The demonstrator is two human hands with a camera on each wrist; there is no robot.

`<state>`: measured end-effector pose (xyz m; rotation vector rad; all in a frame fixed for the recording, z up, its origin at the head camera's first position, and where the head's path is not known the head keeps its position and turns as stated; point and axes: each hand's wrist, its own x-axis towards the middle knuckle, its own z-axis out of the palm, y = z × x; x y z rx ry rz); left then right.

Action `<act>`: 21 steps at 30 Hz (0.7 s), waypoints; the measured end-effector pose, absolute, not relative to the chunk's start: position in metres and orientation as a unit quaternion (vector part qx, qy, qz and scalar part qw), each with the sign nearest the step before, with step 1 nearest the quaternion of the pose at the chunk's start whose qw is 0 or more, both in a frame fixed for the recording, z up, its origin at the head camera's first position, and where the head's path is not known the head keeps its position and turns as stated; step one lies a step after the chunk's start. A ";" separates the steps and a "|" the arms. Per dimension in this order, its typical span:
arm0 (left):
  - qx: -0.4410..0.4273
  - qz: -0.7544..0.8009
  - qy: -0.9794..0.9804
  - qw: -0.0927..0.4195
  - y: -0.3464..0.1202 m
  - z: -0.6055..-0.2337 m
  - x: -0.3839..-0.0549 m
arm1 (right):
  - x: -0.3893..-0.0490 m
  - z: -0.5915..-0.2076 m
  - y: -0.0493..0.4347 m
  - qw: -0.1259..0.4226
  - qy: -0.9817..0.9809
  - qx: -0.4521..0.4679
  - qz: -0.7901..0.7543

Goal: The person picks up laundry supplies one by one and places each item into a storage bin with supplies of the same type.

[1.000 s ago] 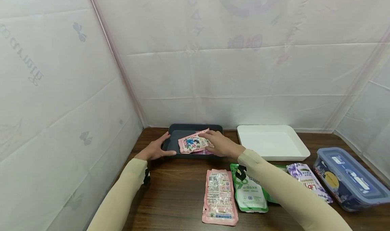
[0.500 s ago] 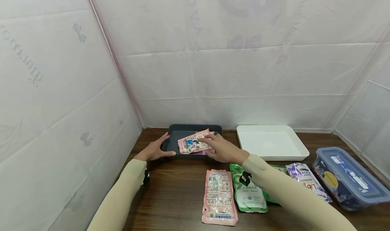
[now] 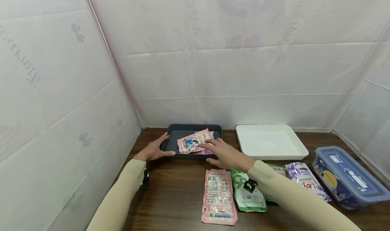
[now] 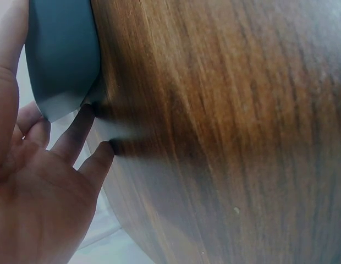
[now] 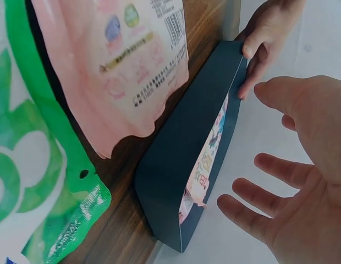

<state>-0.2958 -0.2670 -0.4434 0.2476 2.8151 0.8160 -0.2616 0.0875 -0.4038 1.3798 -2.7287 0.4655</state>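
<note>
A dark grey tray (image 3: 174,142) stands at the back left of the table. In it lies a pink floral pouch (image 3: 189,144), slanted over another pink-purple pouch (image 3: 210,152) that is mostly covered. My left hand (image 3: 153,150) touches the tray's left end with spread fingers, the thumb along its front side. Over the tray's front right corner is my right hand (image 3: 226,154), its fingers spread and holding nothing. The right wrist view shows a gap between this right hand (image 5: 302,170) and the pouches. Closest below it on the table is a pink pouch (image 3: 219,197), printed side up.
A white tray (image 3: 272,141) stands at the back, right of the dark one. Green-and-white pouches (image 3: 250,197) lie partly under my right forearm. Further right are a purple-and-white pouch (image 3: 307,181) and a blue lidded box (image 3: 350,177). White sheeting (image 3: 243,82) encloses the table's back and sides.
My right hand has let go of the pink floral pouch and drawn back toward the lower right, its fingers spreading. The left hand stays against the dark tray.
</note>
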 end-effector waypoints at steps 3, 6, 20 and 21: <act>0.082 0.276 0.952 0.101 -0.267 -0.443 -0.296 | -0.258 -0.405 0.090 0.025 -0.879 0.452 0.151; 0.079 0.275 0.953 0.101 -0.267 -0.444 -0.297 | -0.254 -0.406 0.093 0.027 -0.878 0.456 0.145; 0.080 0.278 0.952 0.095 -0.269 -0.443 -0.297 | -0.236 -0.415 0.101 0.060 -0.846 0.512 0.139; 0.081 0.278 0.952 0.096 -0.269 -0.444 -0.297 | -0.235 -0.415 0.101 0.058 -0.847 0.510 0.137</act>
